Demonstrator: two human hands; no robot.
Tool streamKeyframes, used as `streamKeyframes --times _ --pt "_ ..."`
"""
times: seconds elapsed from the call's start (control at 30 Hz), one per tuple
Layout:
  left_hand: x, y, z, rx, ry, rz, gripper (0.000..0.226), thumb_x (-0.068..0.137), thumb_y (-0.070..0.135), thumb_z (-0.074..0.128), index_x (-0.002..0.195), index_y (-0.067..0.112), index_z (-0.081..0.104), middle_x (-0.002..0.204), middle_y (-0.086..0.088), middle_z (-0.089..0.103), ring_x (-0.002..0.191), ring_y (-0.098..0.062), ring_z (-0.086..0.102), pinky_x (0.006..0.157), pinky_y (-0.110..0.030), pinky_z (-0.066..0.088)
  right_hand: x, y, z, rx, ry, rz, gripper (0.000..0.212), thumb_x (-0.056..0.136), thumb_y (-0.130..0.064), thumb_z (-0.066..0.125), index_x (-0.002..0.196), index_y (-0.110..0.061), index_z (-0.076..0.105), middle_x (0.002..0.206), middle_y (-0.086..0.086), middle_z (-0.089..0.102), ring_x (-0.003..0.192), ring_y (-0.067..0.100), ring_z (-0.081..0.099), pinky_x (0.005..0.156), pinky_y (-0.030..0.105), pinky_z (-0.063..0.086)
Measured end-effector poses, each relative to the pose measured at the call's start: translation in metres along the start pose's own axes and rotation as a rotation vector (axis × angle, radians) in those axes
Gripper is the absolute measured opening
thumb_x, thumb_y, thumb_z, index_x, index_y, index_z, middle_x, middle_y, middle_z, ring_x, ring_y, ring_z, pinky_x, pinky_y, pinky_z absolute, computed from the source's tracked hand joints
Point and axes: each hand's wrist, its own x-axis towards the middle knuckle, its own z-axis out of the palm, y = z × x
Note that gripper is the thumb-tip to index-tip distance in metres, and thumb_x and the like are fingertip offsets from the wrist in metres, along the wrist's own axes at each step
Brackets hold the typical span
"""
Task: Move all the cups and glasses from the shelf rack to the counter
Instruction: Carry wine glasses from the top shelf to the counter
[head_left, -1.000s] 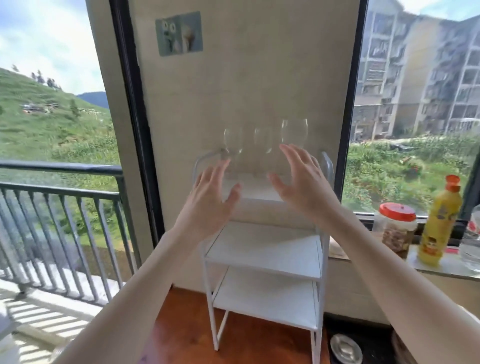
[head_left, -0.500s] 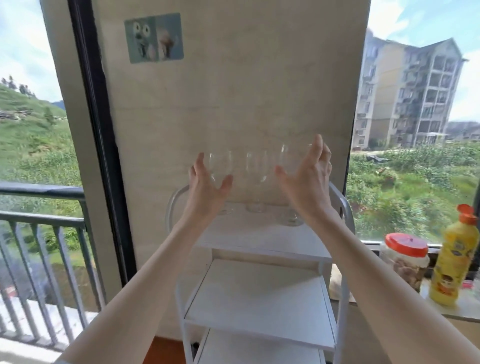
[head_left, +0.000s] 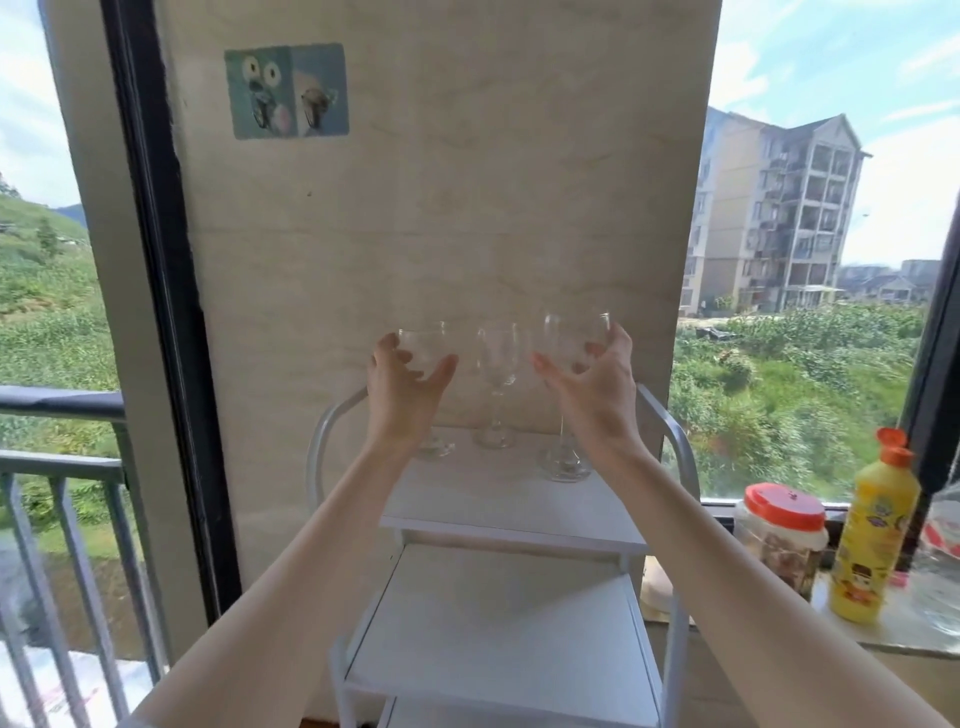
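Note:
Three clear stemmed glasses stand in a row on the top shelf of a white shelf rack (head_left: 498, 499) against the wall. My left hand (head_left: 402, 400) wraps thumb and fingers around the bowl of the left glass (head_left: 423, 348). My right hand (head_left: 597, 395) wraps the bowl of the right glass (head_left: 571, 332), the tallest. The middle glass (head_left: 498, 358) stands untouched between them. All three feet rest on the shelf. The two lower shelves in view hold nothing.
At the right, a counter ledge (head_left: 883, 636) under the window carries a red-lidded jar (head_left: 779, 535), a yellow bottle (head_left: 872, 545) and a clear container (head_left: 940, 577) at the frame edge. A balcony railing (head_left: 62, 405) lies behind glass at the left.
Both hands have gone forward and up from in front of the rack and closed around the bowls of the outer glasses. The view has tilted upward.

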Motion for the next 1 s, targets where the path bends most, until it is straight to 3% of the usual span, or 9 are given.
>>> streamKeyframes --times 0.2,0.3,0.37,0.47,0.57,0.63,0.7,0.87,1.0 --pt "-0.038 0.030 -0.032 -0.108 0.017 0.088 0.066 0.077 0.032 0.069 0.131 0.017 0.036 0.119 -0.009 0.051 0.091 -0.026 0.061 0.081 -0.040 0.052 -0.040 -0.030 -0.010 -0.043 0.036 -0.137 0.086 0.073 -0.033 0.074 0.141 -0.015 0.025 0.126 0.007 0.051 0.111 0.021 0.055 0.097 0.039 0.046" --pt "-0.076 0.048 -0.050 -0.154 -0.068 0.140 0.048 0.078 0.039 0.066 0.116 0.028 0.040 0.114 -0.007 0.055 0.094 -0.026 0.062 0.083 -0.041 0.052 -0.073 -0.049 -0.027 -0.085 0.073 -0.202 0.082 0.072 -0.040 0.073 0.137 -0.015 0.030 0.116 0.004 0.053 0.099 0.018 0.059 0.083 0.032 0.051" --pt "-0.107 0.059 -0.061 -0.181 -0.145 0.146 0.051 0.076 0.044 0.066 0.117 0.027 0.041 0.110 -0.003 0.056 0.094 -0.022 0.062 0.084 -0.041 0.052 -0.099 -0.058 -0.042 -0.113 0.083 -0.236 0.080 0.073 -0.042 0.071 0.136 -0.015 0.030 0.113 0.002 0.053 0.093 0.015 0.060 0.073 0.023 0.050" --pt "-0.151 0.071 -0.072 -0.232 -0.292 0.125 0.045 0.068 0.046 0.063 0.104 0.027 0.045 0.100 0.000 0.060 0.079 -0.012 0.064 0.080 -0.042 0.054 -0.142 -0.062 -0.068 -0.141 0.117 -0.239 0.077 0.073 -0.042 0.069 0.135 -0.020 0.029 0.112 0.000 0.053 0.091 0.010 0.058 0.071 0.017 0.047" --pt "-0.195 0.074 -0.073 -0.283 -0.426 0.100 0.059 0.072 0.041 0.068 0.119 0.017 0.044 0.107 -0.005 0.060 0.072 -0.008 0.064 0.073 -0.035 0.054 -0.188 -0.060 -0.101 -0.199 0.153 -0.200 0.077 0.074 -0.041 0.070 0.135 -0.021 0.028 0.114 0.000 0.052 0.091 0.007 0.057 0.065 0.008 0.043" --pt "-0.224 0.076 -0.069 -0.308 -0.510 0.089 0.072 0.074 0.037 0.070 0.131 0.010 0.037 0.108 -0.003 0.058 0.078 -0.013 0.064 0.070 -0.027 0.054 -0.218 -0.058 -0.127 -0.223 0.181 -0.144 0.077 0.074 -0.041 0.071 0.135 -0.020 0.030 0.117 0.001 0.053 0.093 0.009 0.058 0.067 0.009 0.043" --pt "-0.252 0.081 -0.063 -0.319 -0.586 0.092 0.072 0.078 0.032 0.068 0.135 0.007 0.033 0.110 -0.002 0.058 0.085 -0.015 0.064 0.066 -0.019 0.053 -0.245 -0.060 -0.158 -0.258 0.198 -0.099 0.076 0.073 -0.041 0.071 0.134 -0.020 0.031 0.117 0.000 0.055 0.095 0.009 0.058 0.072 0.014 0.044" --pt "-0.326 0.110 -0.035 -0.387 -0.762 0.130 0.067 0.079 0.030 0.066 0.134 0.006 0.035 0.101 0.006 0.058 0.083 -0.002 0.060 0.057 -0.006 0.046 -0.311 -0.077 -0.246 -0.320 0.311 0.004 0.068 0.070 -0.042 0.073 0.123 -0.034 0.032 0.111 -0.011 0.051 0.090 -0.004 0.052 0.070 0.014 0.044" --pt "-0.403 0.147 -0.010 -0.463 -0.941 0.138 0.051 0.077 0.032 0.067 0.117 0.025 0.036 0.097 0.010 0.057 0.072 0.007 0.062 0.054 -0.007 0.046 -0.367 -0.094 -0.323 -0.411 0.443 0.078 0.067 0.072 -0.039 0.073 0.125 -0.029 0.033 0.109 -0.006 0.053 0.092 0.009 0.057 0.069 0.014 0.044"
